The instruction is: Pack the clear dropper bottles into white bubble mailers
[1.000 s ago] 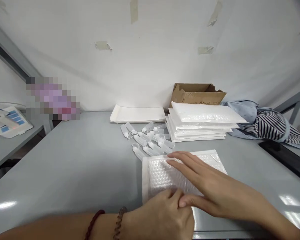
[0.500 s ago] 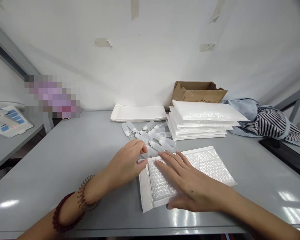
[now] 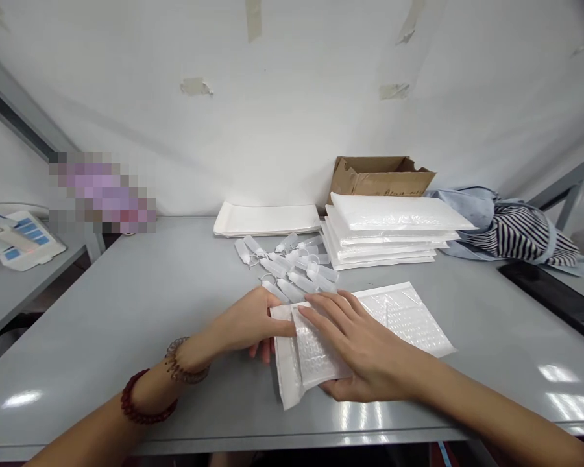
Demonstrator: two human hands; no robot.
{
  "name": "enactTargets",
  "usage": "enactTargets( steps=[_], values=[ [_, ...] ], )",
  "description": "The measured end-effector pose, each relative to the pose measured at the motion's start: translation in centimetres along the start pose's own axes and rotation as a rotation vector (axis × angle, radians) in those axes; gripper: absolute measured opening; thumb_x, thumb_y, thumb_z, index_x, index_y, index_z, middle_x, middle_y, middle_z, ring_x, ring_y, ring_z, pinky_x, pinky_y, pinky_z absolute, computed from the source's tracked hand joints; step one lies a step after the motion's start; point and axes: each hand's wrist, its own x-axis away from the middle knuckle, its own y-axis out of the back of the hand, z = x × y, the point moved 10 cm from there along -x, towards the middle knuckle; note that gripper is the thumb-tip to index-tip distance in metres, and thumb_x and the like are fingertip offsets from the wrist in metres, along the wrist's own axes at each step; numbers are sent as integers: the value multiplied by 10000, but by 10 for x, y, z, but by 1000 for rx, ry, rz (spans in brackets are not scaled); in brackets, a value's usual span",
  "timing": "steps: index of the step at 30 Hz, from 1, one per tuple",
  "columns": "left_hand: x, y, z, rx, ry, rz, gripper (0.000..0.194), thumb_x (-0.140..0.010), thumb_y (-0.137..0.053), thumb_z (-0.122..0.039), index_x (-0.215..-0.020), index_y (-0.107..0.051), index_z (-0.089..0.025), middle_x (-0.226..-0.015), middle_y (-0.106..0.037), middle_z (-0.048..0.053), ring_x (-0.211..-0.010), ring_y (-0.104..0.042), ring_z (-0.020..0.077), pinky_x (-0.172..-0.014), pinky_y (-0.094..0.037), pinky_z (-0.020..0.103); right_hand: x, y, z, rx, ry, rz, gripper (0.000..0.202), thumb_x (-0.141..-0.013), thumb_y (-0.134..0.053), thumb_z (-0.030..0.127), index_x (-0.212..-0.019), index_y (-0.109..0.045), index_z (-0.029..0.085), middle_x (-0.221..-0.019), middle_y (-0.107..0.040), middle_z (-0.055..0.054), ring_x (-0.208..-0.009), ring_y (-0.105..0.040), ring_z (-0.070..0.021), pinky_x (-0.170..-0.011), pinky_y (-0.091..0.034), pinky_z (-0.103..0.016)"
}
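A white bubble mailer [image 3: 409, 318] lies on the grey table in front of me, its flap end to the left. My left hand [image 3: 255, 321] grips that end, thumb on top at the opening and fingers curled underneath. Across the mailer's middle rests my right hand [image 3: 357, 347], palm down, with the fingers stretched over the bubbled face and the thumb at the near edge. Just beyond my hands lies a loose heap of small translucent squeeze bottles [image 3: 287, 266]. The mailer's inside is hidden.
Behind the bottles lies a flat stack of white mailers [image 3: 272, 219]. To its right are a pile of plumper mailers [image 3: 394, 217] and an open cardboard box [image 3: 379, 178]. Striped cloth [image 3: 525, 230] and a black phone [image 3: 545, 295] occupy the right side. A white device [image 3: 32, 240] sits far left.
My left hand has moved down onto the mailer's flap end and taken hold of it, lifting it slightly. The right hand stays on the mailer.
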Motion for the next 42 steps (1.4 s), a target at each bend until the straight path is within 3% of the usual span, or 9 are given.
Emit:
enactTargets(
  steps=[3,7,12,17,22,26,30,35,42],
  values=[
    [-1,-9,-10,150,-94,22,278,-731,-632,-392,-630,-553,-145,-514,-567,-18,-437,-534,113,-399,-400,199,0,5,5,12,20,-15,825,-688,-617,350,-1396,-294,76,-1325,-410,-222,-1238,-323,-373,-1018,-220,-593],
    [3,-13,-29,188,-256,8,330,-721,-676,-400,-607,-500,-145,-560,-426,-57,-517,-405,75,-465,-323,192,4,22,6,-44,-11,-34,777,-642,-629,276,-1349,-360,98,-1140,-504,-159,-1067,-429,-325,-919,-351,-511],
    [2,-11,-30,156,-257,-62,289,-736,-630,-264,-567,-422,-154,-550,-309,-69,-506,-292,60,-450,-212,196,9,38,-1,-113,-72,-33,568,-658,-600,187,-1208,-462,154,-1029,-578,-105,-933,-511,-270,-805,-425,-420],
    [2,-4,-30,171,-247,-40,308,-805,-579,-403,-635,-526,-151,-574,-545,-22,-504,-509,103,-477,-395,211,12,44,-22,-86,-161,18,381,-674,-566,133,-1051,-544,177,-945,-603,-75,-858,-550,-243,-744,-439,-375],
    [19,33,-46,-173,-322,-278,215,-815,-573,-349,-749,-653,-161,-669,-643,6,-620,-570,126,-574,-436,215,27,32,-48,-191,-301,201,546,-635,-577,105,-1169,-524,207,-1023,-603,-67,-926,-578,-248,-758,-474,-351],
    [16,17,-39,-493,-299,-145,202,-786,-616,-372,-865,-663,-193,-544,-537,-53,-502,-476,100,-509,-345,204,33,21,-53,-228,-297,280,612,-619,-596,104,-1218,-512,201,-1105,-602,-89,-966,-599,-267,-795,-494,-367],
    [12,8,-36,-712,-317,-237,154,-806,-549,-290,-867,-643,-184,-524,-484,-50,-496,-437,118,-515,-284,232,30,16,-54,-207,-313,301,627,-625,-583,89,-1238,-495,185,-1124,-579,-102,-1014,-570,-277,-852,-481,-399],
    [11,12,-36,-724,-318,-294,112,-743,-492,-163,-697,-593,-177,-519,-476,-33,-503,-419,125,-520,-265,244,25,16,-54,-207,-327,280,646,-632,-581,78,-1259,-472,187,-1098,-551,-92,-1034,-527,-276,-881,-459,-418],
    [29,50,-39,-511,-199,-293,123,-732,-523,-232,-634,-574,-178,-497,-528,-48,-467,-463,98,-453,-341,187,24,12,-52,-212,-298,265,781,-618,-612,116,-1360,-371,149,-1119,-539,-119,-1066,-495,-303,-899,-446,-457]
  ],
)
